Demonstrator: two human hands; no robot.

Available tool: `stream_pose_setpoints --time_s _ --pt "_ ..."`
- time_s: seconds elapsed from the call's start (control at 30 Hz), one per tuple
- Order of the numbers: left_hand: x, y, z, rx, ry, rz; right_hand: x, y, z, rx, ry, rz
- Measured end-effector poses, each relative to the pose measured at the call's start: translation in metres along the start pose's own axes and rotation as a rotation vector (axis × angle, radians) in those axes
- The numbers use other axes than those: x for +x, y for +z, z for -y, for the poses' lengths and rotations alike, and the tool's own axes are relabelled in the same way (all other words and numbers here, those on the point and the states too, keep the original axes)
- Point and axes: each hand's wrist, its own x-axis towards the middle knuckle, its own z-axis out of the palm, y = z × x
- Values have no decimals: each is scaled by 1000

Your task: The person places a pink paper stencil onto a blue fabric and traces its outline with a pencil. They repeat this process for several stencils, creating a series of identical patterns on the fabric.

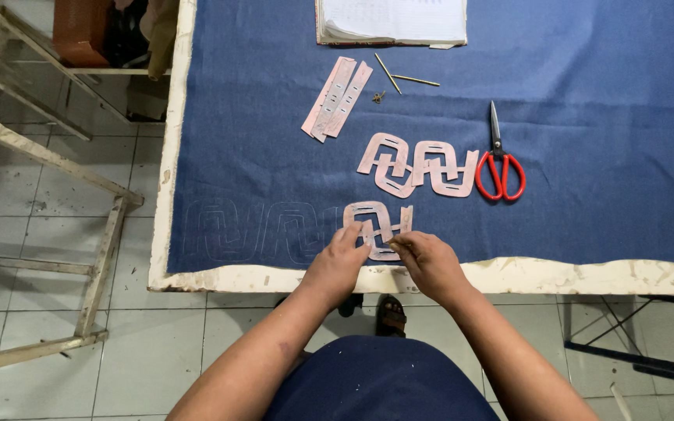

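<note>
Both hands rest on the pink cardboard shape lying flat at the near edge of the blue desk. The left hand presses it with fingers together; the right hand pinches its right side, fingers closed.

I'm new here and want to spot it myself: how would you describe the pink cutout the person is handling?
Start at the blue cloth covering the table, then go to its near edge, where the left hand and right hand meet. Under their fingers lies a pink cardboard template of looped, interlocking shapes. Unlike the similar pink cutouts farther up beside the red scissors, it is being touched.
</note>
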Motion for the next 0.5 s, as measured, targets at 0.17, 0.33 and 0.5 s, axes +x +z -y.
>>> stream_pose_setpoints --time_s 0.17,0.33,0.5 --pt "3 -7 0 32 -49 25 7 2 5 -53 -12 -6" --pt "5 -18 -1 75 -110 68 18 5 7 -91 -85 -78" --pt "9 -22 2 127 -147 86 27 3 7 25 87 -54"
